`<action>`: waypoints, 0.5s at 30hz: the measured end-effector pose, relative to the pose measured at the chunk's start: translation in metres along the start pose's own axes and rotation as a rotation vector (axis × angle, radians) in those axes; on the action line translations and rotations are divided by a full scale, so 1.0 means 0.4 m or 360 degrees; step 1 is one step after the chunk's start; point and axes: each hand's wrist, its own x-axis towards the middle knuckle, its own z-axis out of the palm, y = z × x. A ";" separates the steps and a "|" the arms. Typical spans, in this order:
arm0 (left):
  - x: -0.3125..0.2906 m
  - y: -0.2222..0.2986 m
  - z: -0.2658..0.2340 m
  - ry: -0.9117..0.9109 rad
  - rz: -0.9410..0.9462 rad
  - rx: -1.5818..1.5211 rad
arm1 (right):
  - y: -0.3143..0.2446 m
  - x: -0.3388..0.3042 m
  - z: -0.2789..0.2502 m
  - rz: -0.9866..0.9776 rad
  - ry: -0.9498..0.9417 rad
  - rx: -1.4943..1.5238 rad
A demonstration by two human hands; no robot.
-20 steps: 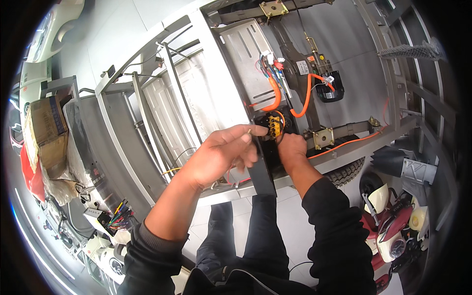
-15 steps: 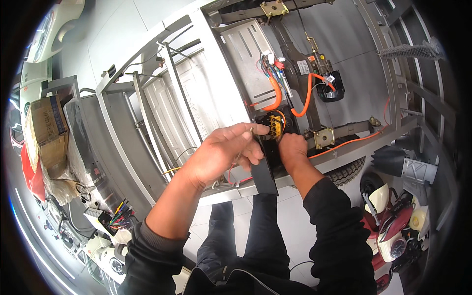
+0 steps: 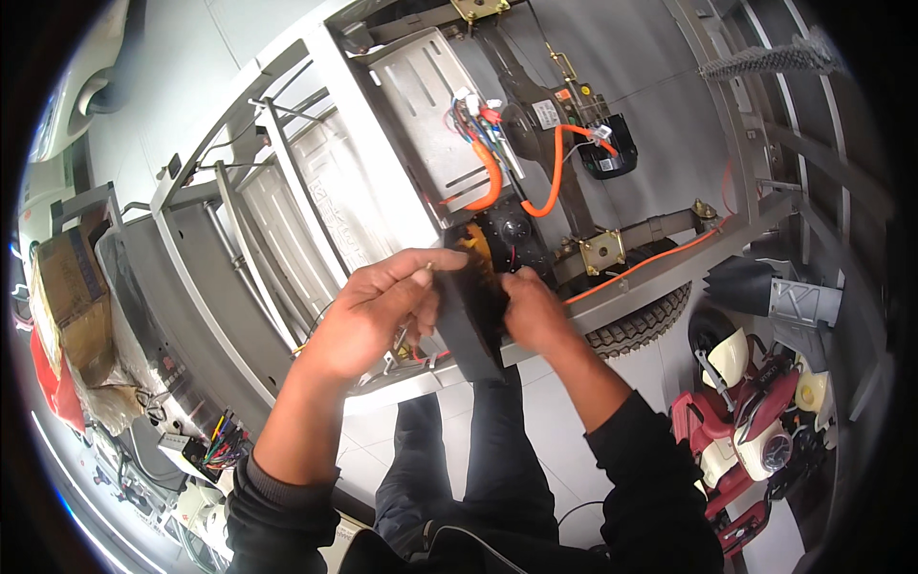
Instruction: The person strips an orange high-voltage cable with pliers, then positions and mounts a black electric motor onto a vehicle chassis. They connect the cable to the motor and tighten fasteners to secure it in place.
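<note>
My left hand [image 3: 378, 306] and my right hand [image 3: 532, 308] both grip a flat black strip [image 3: 466, 325] that hangs down in front of a grey metal vehicle frame [image 3: 660, 273]. The left thumb and fingers pinch its upper left edge. My right hand closes on its right edge. Just behind the strip sits a black motor with a yellow part [image 3: 502, 237] and thick orange cables [image 3: 550, 182] that loop up to a black box [image 3: 605, 153].
A ribbed grey metal panel [image 3: 426, 105] and frame rails [image 3: 287, 172] fill the upper middle. A tyre [image 3: 639, 325] shows under the frame. A red and cream scooter [image 3: 755, 430] stands at the right. A cardboard box [image 3: 69, 287] and loose coloured wires [image 3: 218, 445] lie at the left.
Both hands have stayed on the black strip by the motor. The left hand's fingers have shifted slightly along the strip's upper edge.
</note>
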 end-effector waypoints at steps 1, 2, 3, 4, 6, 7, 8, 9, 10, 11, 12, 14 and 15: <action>-0.001 0.001 0.002 0.0002 0.0013 0.0031 | -0.009 -0.023 0.000 -0.0009 0.0001 0.0031; -0.002 0.001 0.005 0.0014 0.0004 0.0039 | -0.015 -0.043 -0.002 -0.0034 0.0013 0.0088; -0.002 0.001 0.007 0.0014 0.0012 0.0063 | -0.019 -0.063 -0.003 -0.0091 0.0043 0.0149; -0.003 0.001 0.008 0.0014 0.0019 0.0087 | -0.024 -0.077 -0.002 -0.0150 0.0075 0.0210; -0.002 0.001 0.010 0.0039 0.0017 0.0120 | -0.031 -0.094 0.005 -0.0143 0.0124 0.0219; -0.002 0.000 0.012 0.0049 0.0015 0.0115 | -0.033 -0.101 0.009 -0.0147 0.0144 0.0231; -0.001 -0.001 0.013 0.0059 0.0015 0.0113 | -0.029 -0.108 0.008 -0.0238 0.0188 0.0306; -0.001 -0.002 0.013 0.0073 0.0011 0.0109 | -0.027 -0.113 0.012 -0.0180 0.0161 0.0279; 0.000 -0.004 0.014 0.0075 0.0030 0.0114 | -0.027 -0.123 0.018 -0.0177 0.0184 0.0273; 0.001 -0.005 0.015 0.0080 0.0044 0.0117 | -0.025 -0.132 0.024 -0.0154 0.0186 0.0270; 0.001 -0.007 0.015 0.0099 0.0042 0.0134 | -0.021 -0.140 0.029 -0.0170 0.0239 0.0288; -0.001 -0.008 0.012 0.0082 0.0050 0.0119 | -0.014 -0.154 0.039 -0.0163 0.0307 0.0326; -0.002 -0.008 0.011 0.0084 0.0048 0.0120 | -0.011 -0.160 0.043 -0.0181 0.0324 0.0332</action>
